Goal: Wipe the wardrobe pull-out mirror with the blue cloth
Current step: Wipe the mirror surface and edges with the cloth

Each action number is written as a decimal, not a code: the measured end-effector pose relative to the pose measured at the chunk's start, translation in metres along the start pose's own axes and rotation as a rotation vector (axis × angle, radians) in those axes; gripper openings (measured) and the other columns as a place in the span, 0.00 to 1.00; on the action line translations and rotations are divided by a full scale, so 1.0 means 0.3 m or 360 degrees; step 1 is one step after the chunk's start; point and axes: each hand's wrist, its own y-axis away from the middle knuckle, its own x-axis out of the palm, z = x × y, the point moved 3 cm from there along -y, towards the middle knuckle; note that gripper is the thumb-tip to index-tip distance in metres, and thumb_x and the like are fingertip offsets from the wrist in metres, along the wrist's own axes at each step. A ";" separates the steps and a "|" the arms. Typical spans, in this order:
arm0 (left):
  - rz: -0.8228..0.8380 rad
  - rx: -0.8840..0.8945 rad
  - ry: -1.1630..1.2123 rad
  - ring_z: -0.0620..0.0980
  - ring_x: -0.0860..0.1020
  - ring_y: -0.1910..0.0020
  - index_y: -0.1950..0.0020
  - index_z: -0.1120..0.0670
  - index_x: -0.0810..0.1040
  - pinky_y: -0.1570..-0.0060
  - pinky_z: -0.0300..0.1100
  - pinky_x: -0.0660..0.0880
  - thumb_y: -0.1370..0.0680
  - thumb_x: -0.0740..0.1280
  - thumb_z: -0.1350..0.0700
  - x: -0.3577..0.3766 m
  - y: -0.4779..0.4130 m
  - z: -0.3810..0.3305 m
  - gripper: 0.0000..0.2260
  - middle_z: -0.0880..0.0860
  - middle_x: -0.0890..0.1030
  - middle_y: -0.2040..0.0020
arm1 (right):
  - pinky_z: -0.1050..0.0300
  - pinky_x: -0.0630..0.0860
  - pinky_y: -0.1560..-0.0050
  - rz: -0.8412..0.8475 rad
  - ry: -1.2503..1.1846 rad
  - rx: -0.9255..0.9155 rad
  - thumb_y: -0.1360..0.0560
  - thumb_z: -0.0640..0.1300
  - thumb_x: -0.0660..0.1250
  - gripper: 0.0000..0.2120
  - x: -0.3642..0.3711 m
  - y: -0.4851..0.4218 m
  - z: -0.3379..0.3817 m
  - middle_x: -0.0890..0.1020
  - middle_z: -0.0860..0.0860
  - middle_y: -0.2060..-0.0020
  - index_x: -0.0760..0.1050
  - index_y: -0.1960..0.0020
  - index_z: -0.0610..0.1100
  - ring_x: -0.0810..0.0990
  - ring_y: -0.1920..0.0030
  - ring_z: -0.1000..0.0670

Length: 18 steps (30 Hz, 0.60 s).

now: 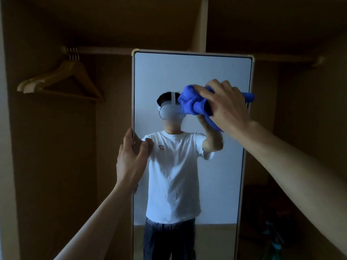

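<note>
Pressing a bunched blue cloth (191, 104) against the glass, the right-hand grip (223, 106) sits high on the wardrobe's pull-out mirror (216, 184), toward its upper right. The fingers are curled over the top of the wad and closed firmly on it. One end of the cloth sticks out past the knuckles and reaches the mirror's right frame, while a loose tail hangs down below the wrist. The left-hand grip (131, 158) is lower, at about mid-height on the mirror's left edge. It is wrapped round the pale frame there, with the thumb pointing up along the frame's outer side and the fingertips bent onto the front of the glass. Both forearms are bare and reach in from the bottom corners of the view. The mirror stands upright in a thin cream frame with rounded corners, set in front of the wardrobe's dark wooden interior (47, 147). Its glass shows a reflection (172, 175) of the person, who wears a white T-shirt, dark trousers and a white headset, with one arm raised to the cloth. To the left, a few wooden hangers (62, 79) hang close together from a rail (105, 50) under a shelf, well apart from the mirror. In the shadow at the lower right of the wardrobe lies something dark with a teal patch (276, 241), too dim to identify.
</note>
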 end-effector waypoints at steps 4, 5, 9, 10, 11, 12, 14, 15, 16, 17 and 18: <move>-0.0013 -0.0003 -0.0019 0.58 0.75 0.32 0.19 0.41 0.59 0.34 0.63 0.74 0.21 0.63 0.39 0.010 0.004 -0.006 0.31 0.54 0.72 0.27 | 0.41 0.74 0.52 0.0034 0.0044 -0.0078 0.21 0.47 0.63 0.24 0.023 0.040 0.009 0.76 0.45 0.46 0.64 0.25 0.51 0.75 0.50 0.40; -0.0018 -0.0008 -0.0026 0.58 0.74 0.31 0.19 0.41 0.58 0.33 0.63 0.73 0.20 0.63 0.39 0.012 0.005 -0.004 0.31 0.54 0.71 0.26 | 0.40 0.74 0.52 0.0059 0.0046 -0.0094 0.20 0.47 0.62 0.24 0.034 0.061 0.013 0.76 0.46 0.47 0.64 0.26 0.51 0.75 0.50 0.40; -0.0024 -0.0020 -0.0031 0.57 0.74 0.32 0.19 0.41 0.59 0.34 0.61 0.73 0.25 0.61 0.37 0.017 0.006 -0.007 0.35 0.54 0.72 0.27 | 0.41 0.73 0.53 0.0158 0.0013 -0.0177 0.21 0.45 0.63 0.20 0.082 0.157 0.026 0.76 0.48 0.48 0.68 0.30 0.50 0.75 0.51 0.41; -0.0026 -0.0020 -0.0029 0.57 0.75 0.32 0.20 0.41 0.59 0.34 0.61 0.74 0.26 0.61 0.37 0.018 0.007 -0.009 0.35 0.54 0.72 0.27 | 0.41 0.73 0.52 0.0178 0.0012 -0.0212 0.22 0.45 0.64 0.21 0.100 0.185 0.036 0.76 0.48 0.47 0.67 0.29 0.49 0.75 0.51 0.42; -0.0028 -0.0019 -0.0030 0.57 0.75 0.33 0.20 0.41 0.59 0.35 0.61 0.74 0.26 0.61 0.37 0.019 0.008 -0.009 0.34 0.54 0.72 0.27 | 0.41 0.73 0.51 0.0207 0.0002 -0.0251 0.21 0.46 0.64 0.23 0.118 0.219 0.046 0.76 0.47 0.45 0.65 0.27 0.48 0.75 0.50 0.42; -0.0032 -0.0018 -0.0038 0.58 0.75 0.33 0.20 0.42 0.59 0.35 0.61 0.74 0.24 0.62 0.38 0.021 0.010 -0.008 0.34 0.55 0.72 0.27 | 0.41 0.73 0.50 0.0243 -0.0020 -0.0288 0.20 0.46 0.64 0.24 0.133 0.250 0.054 0.75 0.47 0.43 0.62 0.26 0.48 0.75 0.49 0.42; -0.0052 -0.0010 -0.0067 0.58 0.75 0.33 0.19 0.43 0.57 0.36 0.61 0.75 0.21 0.65 0.41 0.028 0.011 0.000 0.32 0.56 0.71 0.27 | 0.41 0.74 0.48 0.0280 -0.0075 -0.0321 0.21 0.43 0.66 0.27 0.147 0.303 0.061 0.75 0.45 0.41 0.61 0.26 0.48 0.76 0.47 0.40; -0.0062 -0.0011 -0.0076 0.59 0.75 0.33 0.18 0.44 0.56 0.36 0.61 0.75 0.20 0.66 0.42 0.031 0.010 0.004 0.32 0.57 0.71 0.27 | 0.41 0.75 0.50 0.0255 -0.0082 -0.0335 0.23 0.40 0.68 0.27 0.142 0.316 0.060 0.77 0.44 0.42 0.65 0.26 0.47 0.77 0.49 0.40; -0.0066 -0.0017 -0.0083 0.60 0.75 0.34 0.18 0.44 0.56 0.36 0.60 0.75 0.19 0.66 0.43 0.034 0.009 0.007 0.32 0.58 0.70 0.27 | 0.41 0.76 0.53 0.0195 -0.0066 -0.0347 0.24 0.39 0.70 0.26 0.132 0.317 0.055 0.78 0.43 0.45 0.69 0.28 0.45 0.78 0.52 0.40; -0.0067 -0.0023 -0.0090 0.60 0.75 0.34 0.18 0.44 0.55 0.36 0.60 0.75 0.19 0.66 0.43 0.037 0.007 0.010 0.33 0.58 0.70 0.27 | 0.42 0.76 0.56 0.0151 -0.0045 -0.0341 0.24 0.40 0.70 0.26 0.119 0.308 0.046 0.79 0.43 0.47 0.70 0.28 0.45 0.78 0.54 0.41; -0.0066 -0.0027 -0.0100 0.61 0.76 0.34 0.18 0.43 0.55 0.36 0.61 0.75 0.19 0.66 0.44 0.039 0.006 0.011 0.33 0.58 0.70 0.28 | 0.43 0.76 0.56 0.0156 -0.0031 -0.0311 0.23 0.42 0.69 0.26 0.109 0.287 0.034 0.78 0.44 0.47 0.69 0.27 0.46 0.77 0.54 0.41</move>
